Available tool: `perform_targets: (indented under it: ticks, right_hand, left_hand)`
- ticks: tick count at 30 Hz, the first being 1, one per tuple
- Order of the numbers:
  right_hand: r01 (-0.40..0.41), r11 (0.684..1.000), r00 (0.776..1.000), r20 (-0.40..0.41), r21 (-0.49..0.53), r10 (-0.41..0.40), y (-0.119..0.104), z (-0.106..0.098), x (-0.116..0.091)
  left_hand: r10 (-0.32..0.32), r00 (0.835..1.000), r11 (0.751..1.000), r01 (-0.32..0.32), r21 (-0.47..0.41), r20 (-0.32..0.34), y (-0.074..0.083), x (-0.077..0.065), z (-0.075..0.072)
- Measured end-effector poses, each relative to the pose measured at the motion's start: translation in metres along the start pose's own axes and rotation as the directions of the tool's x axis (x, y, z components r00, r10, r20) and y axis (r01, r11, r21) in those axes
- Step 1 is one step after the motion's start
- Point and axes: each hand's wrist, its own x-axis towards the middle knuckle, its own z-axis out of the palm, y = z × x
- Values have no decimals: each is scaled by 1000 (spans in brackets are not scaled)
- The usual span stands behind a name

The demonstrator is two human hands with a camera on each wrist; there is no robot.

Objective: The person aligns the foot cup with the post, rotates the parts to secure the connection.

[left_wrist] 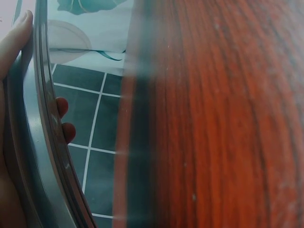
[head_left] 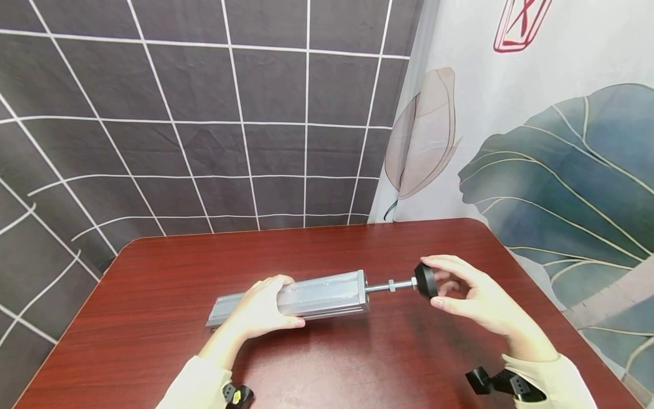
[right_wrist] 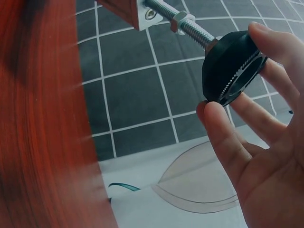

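A silver aluminium profile (head_left: pixel 327 293) with an end plate is held over the table by my left hand (head_left: pixel 265 307). The thumb lies along its near side and two fingertips (left_wrist: pixel 68 133) show round the far side in the left wrist view. From the end plate (right_wrist: pixel 144 14) a threaded rod (head_left: pixel 379 287) with hex nuts (right_wrist: pixel 182 22) sticks out to the right. A black round levelling foot (head_left: pixel 425 280) sits on the rod's end. My right hand (head_left: pixel 472 292) pinches the foot by its rim between thumb and fingers, its hollow underside facing the palm.
The reddish-brown wooden table (head_left: pixel 327 363) has rounded back corners. Behind it hangs a dark cloth with a white grid (head_left: pixel 271 147), and at the right a white curtain with leaf prints (head_left: pixel 562 170). Each wrist carries a small black camera mount (head_left: pixel 503 383).
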Motion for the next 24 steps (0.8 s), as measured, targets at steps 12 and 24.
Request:
perform_targets:
  ticks: [12, 24]
  right_hand:
    - [-84, 994, 993, -88, -76, 78, -1, 4, 0]
    - [-157, 985, 983, -109, -70, 149, -3, 6, 1]
  left_hand:
    - [-2, 1000, 1000, 2, 8, 9, 3, 0, -1]
    - [14, 1000, 1000, -14, 7, 2, 4, 1, 2]
